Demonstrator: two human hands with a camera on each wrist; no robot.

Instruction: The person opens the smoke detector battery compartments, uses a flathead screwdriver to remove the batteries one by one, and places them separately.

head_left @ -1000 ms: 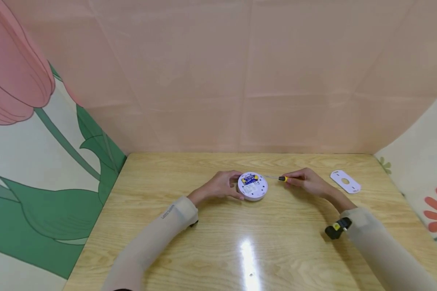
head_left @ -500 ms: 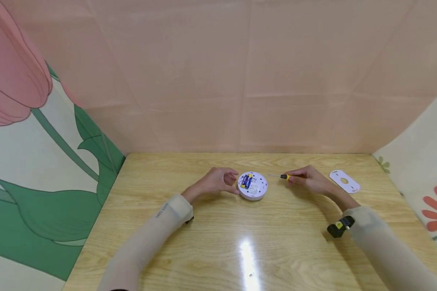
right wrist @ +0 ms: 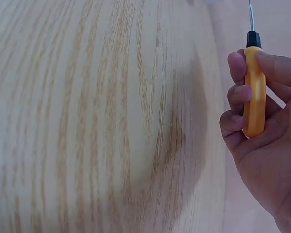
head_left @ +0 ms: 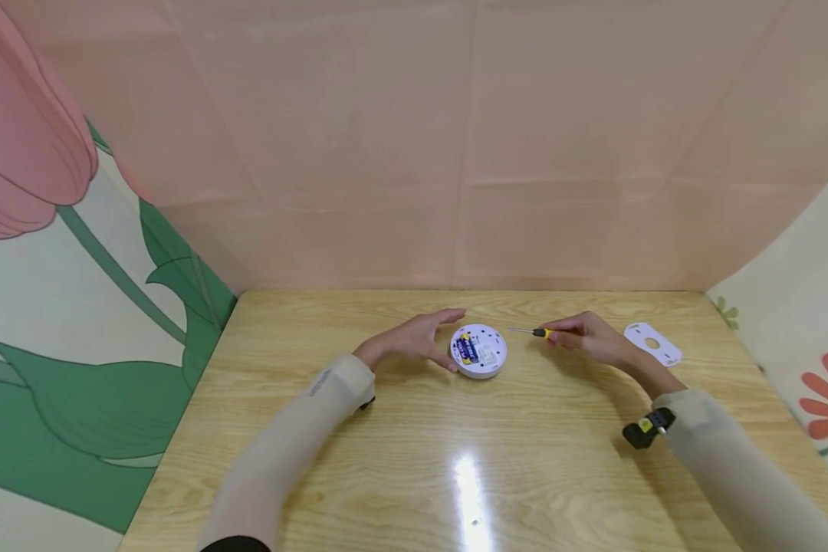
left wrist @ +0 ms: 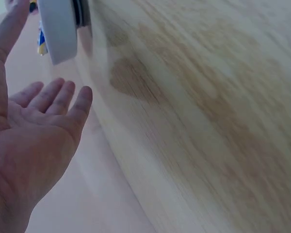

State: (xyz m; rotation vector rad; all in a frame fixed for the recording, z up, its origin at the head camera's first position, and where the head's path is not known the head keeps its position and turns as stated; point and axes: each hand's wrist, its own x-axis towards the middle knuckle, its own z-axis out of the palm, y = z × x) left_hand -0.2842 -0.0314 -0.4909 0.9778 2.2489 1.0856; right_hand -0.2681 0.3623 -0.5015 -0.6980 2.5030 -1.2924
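Note:
A round white smoke alarm (head_left: 484, 354) lies on the wooden table, its underside up. Blue and yellow batteries (head_left: 466, 349) sit in the left part of that face. My left hand (head_left: 417, 336) is spread at its left side, thumb right at the near rim and the other fingers apart from it. In the left wrist view, the alarm's white side (left wrist: 59, 31) stands above the relaxed fingers of the left hand (left wrist: 43, 126). My right hand (head_left: 586, 336) grips a screwdriver (right wrist: 255, 92) by its yellow handle, its thin metal shaft pointing left toward the alarm.
A white mounting plate (head_left: 640, 334) with a round hole lies on the table (head_left: 386, 475) beyond my right wrist. Behind the table's far edge hangs a pinkish sheet (head_left: 359, 192). Walls with flower pictures stand at left and right.
The smoke alarm has turned counterclockwise, carrying its batteries from the far side round to the left. My left fingers have come off its rim and spread. The right hand has barely shifted.

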